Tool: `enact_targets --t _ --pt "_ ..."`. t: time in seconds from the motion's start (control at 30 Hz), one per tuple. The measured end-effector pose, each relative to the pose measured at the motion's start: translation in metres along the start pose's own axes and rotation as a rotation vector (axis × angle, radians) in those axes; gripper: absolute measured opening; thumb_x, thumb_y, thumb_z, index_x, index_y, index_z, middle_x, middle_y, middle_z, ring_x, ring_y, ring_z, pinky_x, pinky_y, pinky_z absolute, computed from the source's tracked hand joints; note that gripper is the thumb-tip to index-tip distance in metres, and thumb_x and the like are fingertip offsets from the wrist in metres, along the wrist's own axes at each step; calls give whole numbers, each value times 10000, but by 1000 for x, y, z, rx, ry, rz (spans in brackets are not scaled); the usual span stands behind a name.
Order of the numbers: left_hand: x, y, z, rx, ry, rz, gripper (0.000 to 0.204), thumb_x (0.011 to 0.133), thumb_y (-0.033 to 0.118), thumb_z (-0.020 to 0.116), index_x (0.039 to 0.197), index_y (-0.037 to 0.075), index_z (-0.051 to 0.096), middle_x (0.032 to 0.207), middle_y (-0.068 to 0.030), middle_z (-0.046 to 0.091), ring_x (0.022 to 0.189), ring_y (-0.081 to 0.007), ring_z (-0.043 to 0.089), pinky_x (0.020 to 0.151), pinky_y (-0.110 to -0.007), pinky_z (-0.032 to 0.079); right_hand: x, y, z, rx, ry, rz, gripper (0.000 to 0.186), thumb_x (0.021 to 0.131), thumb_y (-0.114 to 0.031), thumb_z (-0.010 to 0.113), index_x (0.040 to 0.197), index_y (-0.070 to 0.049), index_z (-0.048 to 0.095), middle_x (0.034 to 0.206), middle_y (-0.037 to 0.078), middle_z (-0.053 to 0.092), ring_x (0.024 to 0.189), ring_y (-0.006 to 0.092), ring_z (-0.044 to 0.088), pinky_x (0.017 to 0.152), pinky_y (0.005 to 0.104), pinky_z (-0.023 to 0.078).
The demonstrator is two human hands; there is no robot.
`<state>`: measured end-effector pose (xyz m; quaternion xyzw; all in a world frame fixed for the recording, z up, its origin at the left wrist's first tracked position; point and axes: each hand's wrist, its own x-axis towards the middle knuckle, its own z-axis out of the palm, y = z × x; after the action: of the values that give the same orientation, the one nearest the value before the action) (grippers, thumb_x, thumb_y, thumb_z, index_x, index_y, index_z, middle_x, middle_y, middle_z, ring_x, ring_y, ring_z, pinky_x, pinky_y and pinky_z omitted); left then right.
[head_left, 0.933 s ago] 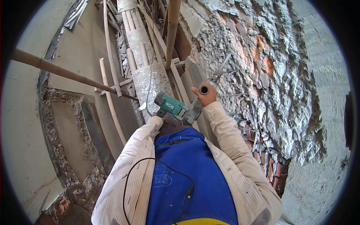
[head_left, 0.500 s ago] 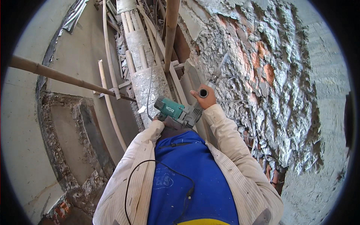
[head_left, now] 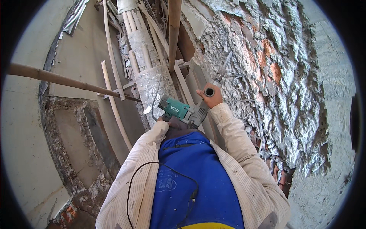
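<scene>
Across my waist lies a teal and grey demolition hammer with a long chisel bit pointing up and right at the chipped wall. I cannot tell whether the bit's tip touches the wall. My right hand is wrapped round the side handle near the front; its round hollow end faces me. At the tool's rear my left hand is closed on the back handle, mostly hidden by the motor housing and sleeve. A dark power cord runs up from the rear.
A bamboo pole stands close ahead; another bamboo pole crosses at left. Dusty scaffold planks and bamboo lengths stretch away below. Rough grey mortar with exposed red brick covers the right side. A loose thin cable hangs over my blue shirt.
The hammer and my right hand have shifted slightly right, and the chisel tip sits a little higher. Both hands keep their hold.
</scene>
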<state>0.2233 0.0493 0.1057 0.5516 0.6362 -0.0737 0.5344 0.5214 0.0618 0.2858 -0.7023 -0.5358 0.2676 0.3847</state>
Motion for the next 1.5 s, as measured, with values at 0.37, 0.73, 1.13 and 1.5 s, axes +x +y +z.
enact_targets --t 0.37,0.73,1.13,1.5 --pt "-20 -33 3 28 5 -18 594 727 290 801 1170 7 525 1086 -222 655 1053 -364 628 875 -414 490 -43 -15 17 7 51 -63 479 789 -323 805 663 -30 447 580 38 385 559 149 351 530 344 345" --pt "-13 -24 9 34 6 17 663 683 275 811 1213 4 520 1118 -207 648 1077 -349 616 909 -410 476 -38 -1 12 16 68 -29 463 784 -308 814 639 -41 464 570 10 427 541 125 380 521 318 353" --pt "0 -12 11 -8 41 14 709 647 338 837 1185 9 513 1076 -225 649 1031 -368 630 867 -430 488 -24 1 3 24 75 -34 418 783 -255 799 655 -35 467 578 39 419 543 158 383 522 329 348" --pt "-4 3 0 5 49 4 703 678 282 822 1243 25 493 1153 -212 640 1109 -375 608 937 -427 471 -22 6 -1 22 106 -108 366 797 -206 795 655 -56 493 570 14 497 538 104 463 527 277 378"
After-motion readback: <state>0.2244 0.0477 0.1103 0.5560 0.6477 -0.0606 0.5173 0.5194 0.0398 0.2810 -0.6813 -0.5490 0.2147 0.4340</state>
